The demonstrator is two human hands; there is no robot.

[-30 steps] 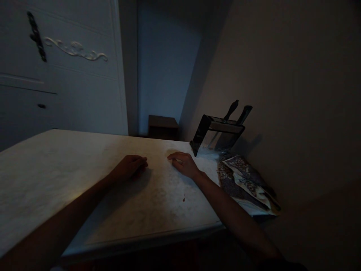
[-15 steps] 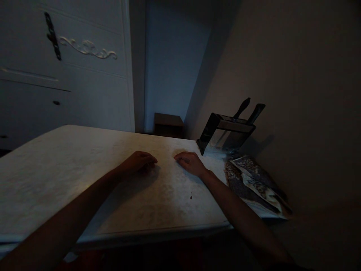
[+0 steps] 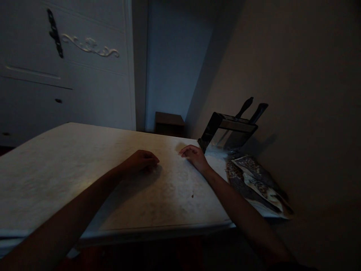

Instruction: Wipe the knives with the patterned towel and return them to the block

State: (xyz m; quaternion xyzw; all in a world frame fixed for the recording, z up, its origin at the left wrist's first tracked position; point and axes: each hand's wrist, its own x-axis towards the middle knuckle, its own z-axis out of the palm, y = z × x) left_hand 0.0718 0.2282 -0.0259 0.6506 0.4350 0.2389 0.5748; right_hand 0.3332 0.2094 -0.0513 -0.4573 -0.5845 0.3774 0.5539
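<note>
My left hand (image 3: 143,161) is just over the middle of a pale, mottled table (image 3: 47,169), its fingers curled together and nothing visible in them. To its right, my right hand (image 3: 196,156) is near the table's far edge. Its fingers are loosely bent, with a small gap by the thumb, and it shows nothing held. The hands are apart from each other. Closest to my right hand is a black-framed knife block (image 3: 231,133) with clear sides and two dark handles sticking up. The undersides of both hands are hidden.
A folded patterned cloth (image 3: 256,182) lies at the table's right edge, by the wall (image 3: 310,113). One small dark speck (image 3: 192,195) is on the tabletop. Behind the table are a white door (image 3: 96,86) and a low brown box-like piece (image 3: 169,119). The room is dim.
My right hand has moved a little away from me and to the right, towards the knife block. My left hand stays almost in place. The view has shifted slightly.
</note>
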